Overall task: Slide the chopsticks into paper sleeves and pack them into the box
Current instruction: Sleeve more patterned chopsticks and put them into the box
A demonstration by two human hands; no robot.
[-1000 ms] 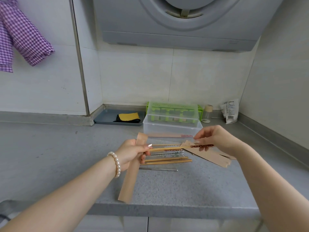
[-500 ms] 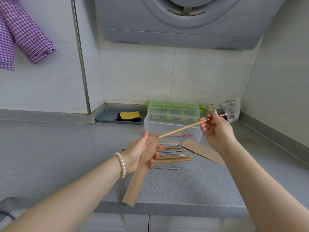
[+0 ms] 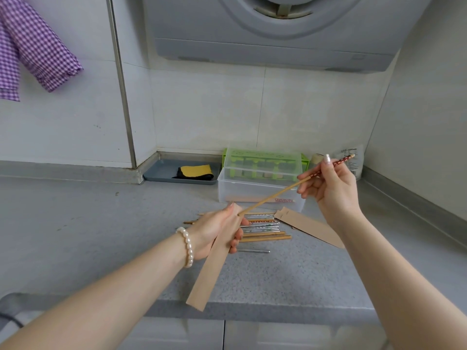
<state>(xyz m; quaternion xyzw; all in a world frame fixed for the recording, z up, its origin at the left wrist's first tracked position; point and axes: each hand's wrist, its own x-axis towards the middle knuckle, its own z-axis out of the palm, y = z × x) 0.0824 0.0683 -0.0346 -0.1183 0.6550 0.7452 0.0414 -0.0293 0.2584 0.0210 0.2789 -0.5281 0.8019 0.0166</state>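
Grey speckled stone forms the tabletop (image 3: 106,238), which runs back to a white tiled wall under a grey range hood (image 3: 275,29). A purple checked cloth (image 3: 38,49) hangs at the upper left.

The left hand (image 3: 214,232), with a pearl bracelet (image 3: 186,246) on its wrist, grips a brown paper sleeve (image 3: 214,261) near its upper end, fingers curled round it. The sleeve slants down toward the near edge of the tabletop, its lower end hanging past that edge. The right hand (image 3: 331,188) is raised above the far right part of the tabletop and pinches a wooden chopstick (image 3: 280,194) close to its red patterned top. The chopstick slopes down to the left, and its thin tip meets the open mouth of the held sleeve, at the left thumb.

Below the hands, a loose row of chopsticks (image 3: 262,229), some wooden and some metal, lies on the tabletop around its middle. Just to their right lies another flat paper sleeve (image 3: 308,227). Behind them stands a clear plastic box (image 3: 260,192), with something long and pale lying inside on its floor. A green lidded container (image 3: 265,161) is right behind it. In the far corner recess a grey tray (image 3: 161,170) holds a yellow and black sponge (image 3: 194,171). A white packet (image 3: 353,162) leans near the far right corner.
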